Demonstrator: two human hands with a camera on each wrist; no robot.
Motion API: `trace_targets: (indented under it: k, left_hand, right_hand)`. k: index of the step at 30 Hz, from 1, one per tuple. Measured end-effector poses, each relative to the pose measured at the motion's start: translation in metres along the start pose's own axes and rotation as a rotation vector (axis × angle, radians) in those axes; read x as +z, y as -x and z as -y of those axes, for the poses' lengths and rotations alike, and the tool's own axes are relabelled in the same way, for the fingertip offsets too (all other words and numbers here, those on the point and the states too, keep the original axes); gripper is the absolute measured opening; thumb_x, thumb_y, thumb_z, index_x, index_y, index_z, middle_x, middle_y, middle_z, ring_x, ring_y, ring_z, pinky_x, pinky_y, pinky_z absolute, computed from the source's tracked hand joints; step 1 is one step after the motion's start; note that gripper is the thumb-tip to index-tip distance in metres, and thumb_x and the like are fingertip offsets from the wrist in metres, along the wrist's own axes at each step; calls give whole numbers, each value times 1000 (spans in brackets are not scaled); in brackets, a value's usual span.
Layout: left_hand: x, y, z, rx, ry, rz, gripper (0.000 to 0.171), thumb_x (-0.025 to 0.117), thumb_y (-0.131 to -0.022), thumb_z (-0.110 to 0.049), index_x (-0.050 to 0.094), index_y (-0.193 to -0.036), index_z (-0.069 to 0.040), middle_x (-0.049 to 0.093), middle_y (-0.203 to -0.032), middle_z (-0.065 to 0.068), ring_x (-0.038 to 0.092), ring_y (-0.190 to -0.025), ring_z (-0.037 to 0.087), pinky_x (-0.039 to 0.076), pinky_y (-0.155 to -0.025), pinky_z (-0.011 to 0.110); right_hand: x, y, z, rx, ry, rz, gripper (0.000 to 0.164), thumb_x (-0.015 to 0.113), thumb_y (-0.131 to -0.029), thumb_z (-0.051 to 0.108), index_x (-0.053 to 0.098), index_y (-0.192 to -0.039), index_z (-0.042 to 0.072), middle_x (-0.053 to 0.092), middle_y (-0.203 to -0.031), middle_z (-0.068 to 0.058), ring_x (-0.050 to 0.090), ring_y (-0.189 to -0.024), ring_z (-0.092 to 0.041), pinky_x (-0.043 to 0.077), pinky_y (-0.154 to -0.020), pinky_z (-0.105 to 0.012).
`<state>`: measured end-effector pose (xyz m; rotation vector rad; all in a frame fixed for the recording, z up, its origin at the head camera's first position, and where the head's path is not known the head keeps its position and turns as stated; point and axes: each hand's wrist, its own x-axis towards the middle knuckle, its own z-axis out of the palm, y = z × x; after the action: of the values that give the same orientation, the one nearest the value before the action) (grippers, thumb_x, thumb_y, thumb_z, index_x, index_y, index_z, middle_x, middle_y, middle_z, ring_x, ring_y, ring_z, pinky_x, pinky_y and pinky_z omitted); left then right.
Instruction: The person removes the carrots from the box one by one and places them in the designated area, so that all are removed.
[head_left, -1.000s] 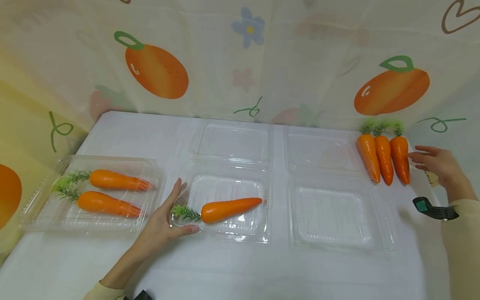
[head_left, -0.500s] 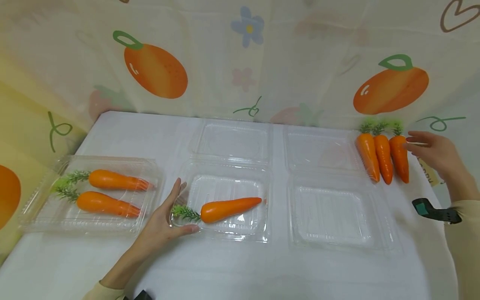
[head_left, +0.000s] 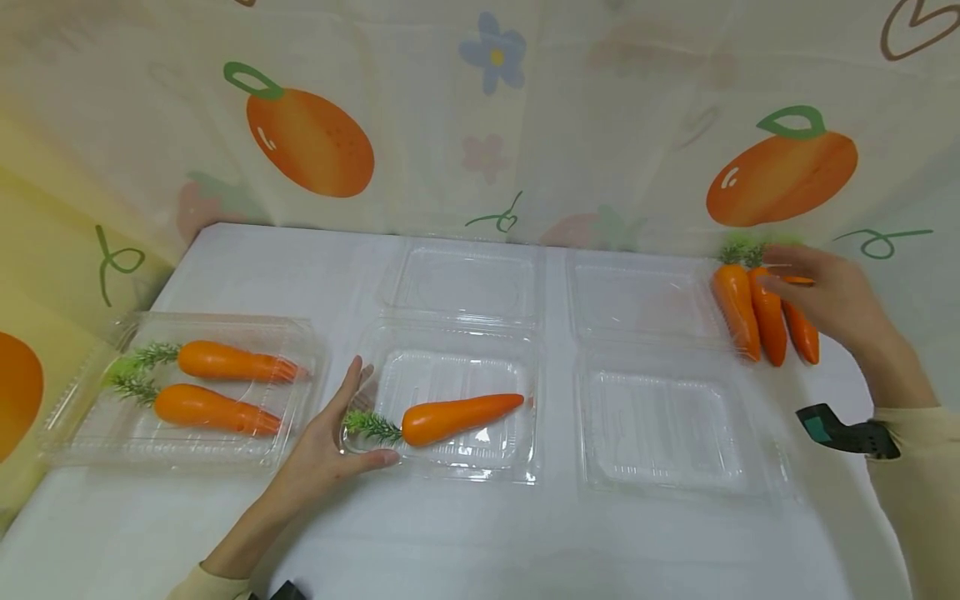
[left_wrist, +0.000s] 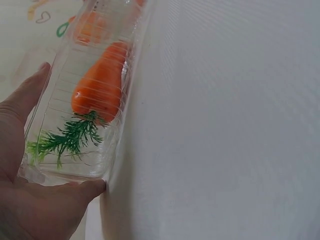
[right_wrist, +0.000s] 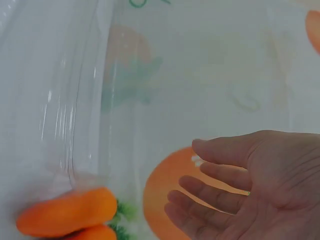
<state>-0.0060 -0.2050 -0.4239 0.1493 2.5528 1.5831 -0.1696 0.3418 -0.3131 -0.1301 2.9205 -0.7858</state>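
Observation:
My left hand (head_left: 322,446) spans the left end of a clear plastic clamshell container (head_left: 457,462), thumb at its front corner and forefinger along the side. Inside lies one orange carrot (head_left: 450,421) with green leaves, its tip pointing right. In the left wrist view that carrot (left_wrist: 100,87) shows through the wall beside the spread hand (left_wrist: 30,165). My right hand (head_left: 832,287) is over the rightmost carrot (head_left: 802,335) of three in a row, hiding its leaves. In the right wrist view the right hand (right_wrist: 255,185) has extended fingers with nothing between them.
At left, a closed clear container (head_left: 225,457) holds two carrots. An opened container (head_left: 667,433) with nothing inside lies at right, its lid (head_left: 645,300) folded back. The middle carrot (head_left: 768,321) and the left carrot (head_left: 735,308) of the row touch that lid's right side. A patterned curtain (head_left: 585,108) hangs behind.
My right hand has moved left and up from beside the rightmost carrot to over its top. My left hand has stayed at the middle container.

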Motion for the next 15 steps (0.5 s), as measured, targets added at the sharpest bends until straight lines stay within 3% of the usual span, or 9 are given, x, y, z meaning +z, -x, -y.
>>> trace_targets:
  k: [1,6,8,15]
  left_hand:
    - [0,0,0,0,1,1,118,87,-73,-23,7,-159,-21,24,-161,8,13,-149,34,8,-114,66]
    - [0,0,-1,-2,13,2,117,87,-74,-23,6,-159,-23,23,-161,8,14,-149,34,8,-114,66]
    - [-1,1,-1,-4,9,-2,117,87,-74,-23,6,-159,-24,23,-162,7,14,-148,34,8,-114,66]
    - [-1,2,-1,4,10,-4,118,87,-73,-22,6,-159,-24,23,-161,7,14,-148,34,10,-114,65]
  right_hand:
    - [1,1,3,-18,0,-3,55,50,-102,32,42,-142,-5,43,-138,-33,41,-120,-53,50,-93,-50]
    - [11,3,19,-109,-10,-13,48,58,-99,25,50,-136,-4,48,-135,-29,46,-118,-50,47,-96,-47]
    - [16,4,26,-124,-15,3,49,59,-99,27,50,-137,-2,50,-135,-28,45,-119,-50,36,-96,-68]
    - [25,9,43,-142,-5,5,51,59,-98,31,51,-138,0,55,-131,-28,48,-118,-48,40,-93,-68]
